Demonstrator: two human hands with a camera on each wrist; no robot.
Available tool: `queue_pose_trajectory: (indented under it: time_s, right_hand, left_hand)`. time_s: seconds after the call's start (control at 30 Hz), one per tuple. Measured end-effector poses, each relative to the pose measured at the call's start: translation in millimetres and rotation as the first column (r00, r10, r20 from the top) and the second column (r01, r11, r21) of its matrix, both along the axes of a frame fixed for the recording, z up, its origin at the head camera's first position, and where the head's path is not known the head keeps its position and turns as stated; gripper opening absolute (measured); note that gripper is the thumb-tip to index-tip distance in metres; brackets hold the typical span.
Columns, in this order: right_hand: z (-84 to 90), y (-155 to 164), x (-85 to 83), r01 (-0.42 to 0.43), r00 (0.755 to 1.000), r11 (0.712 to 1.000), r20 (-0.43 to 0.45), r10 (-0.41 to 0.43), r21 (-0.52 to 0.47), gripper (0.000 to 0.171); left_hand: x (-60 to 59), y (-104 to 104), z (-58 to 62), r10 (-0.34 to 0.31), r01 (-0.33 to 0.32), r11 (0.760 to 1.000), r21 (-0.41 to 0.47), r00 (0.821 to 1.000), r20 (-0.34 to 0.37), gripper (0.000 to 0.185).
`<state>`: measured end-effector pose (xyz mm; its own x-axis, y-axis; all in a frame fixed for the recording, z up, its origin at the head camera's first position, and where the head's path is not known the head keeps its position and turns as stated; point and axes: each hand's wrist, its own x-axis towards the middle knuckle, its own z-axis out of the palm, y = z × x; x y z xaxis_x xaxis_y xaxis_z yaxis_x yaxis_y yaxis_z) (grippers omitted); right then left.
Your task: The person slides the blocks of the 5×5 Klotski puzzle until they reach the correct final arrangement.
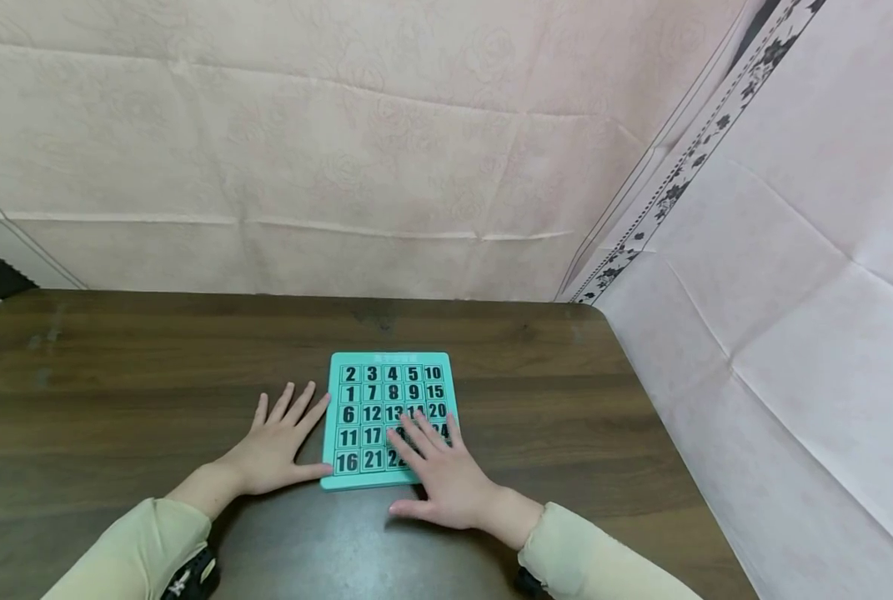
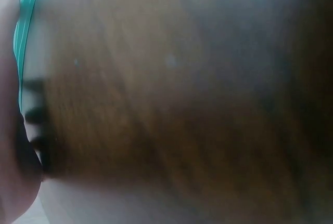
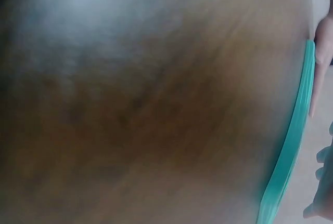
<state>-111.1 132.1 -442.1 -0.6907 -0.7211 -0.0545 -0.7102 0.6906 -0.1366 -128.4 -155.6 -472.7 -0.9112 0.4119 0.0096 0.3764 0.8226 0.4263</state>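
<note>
A teal number slide puzzle (image 1: 373, 423) lies flat on the table, its black-numbered tiles set in rows; the top row reads 2, 3, 4, 5, 10. My left hand (image 1: 272, 450) is spread at the puzzle's left side, with thumb and index fingertip right at its edge. Over the lower right tiles stretches my right hand (image 1: 449, 479), fingers extended and thumb out below the frame, hiding some numbers. Both wrist views show the puzzle's teal side (image 2: 23, 37) (image 3: 291, 146) only as a strip. Part of my right hand (image 3: 323, 182) appears above it.
The brown wooden table (image 1: 153, 375) has a rounded far right corner. A pale cloth (image 1: 303, 167) with creases hangs behind its far edge, and another white cloth (image 1: 791, 333) with a dark floral border hangs on the right. A black band (image 1: 194, 575) is on the left wrist.
</note>
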Motion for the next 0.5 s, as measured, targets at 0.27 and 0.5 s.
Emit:
queue_pose_trajectory:
  time_s: [0.27, 0.5]
  right_hand:
    - [1.2, -14.8, 1.3, -0.101, 0.994, 0.993, -0.028, 0.103, 0.068, 0.086]
    - [2.5, -25.2, 0.9, -0.128, 0.992, 0.986, 0.000, 0.129, 0.105, 0.085]
  left_hand:
    - [-0.9, -0.4, 5.8, -0.001, 0.002, 0.999, -0.033, 0.999, 0.033, 0.100]
    - [-0.7, -0.9, 4.3, -0.003, 0.005, 0.999, -0.039, 0.999, 0.035, 0.099]
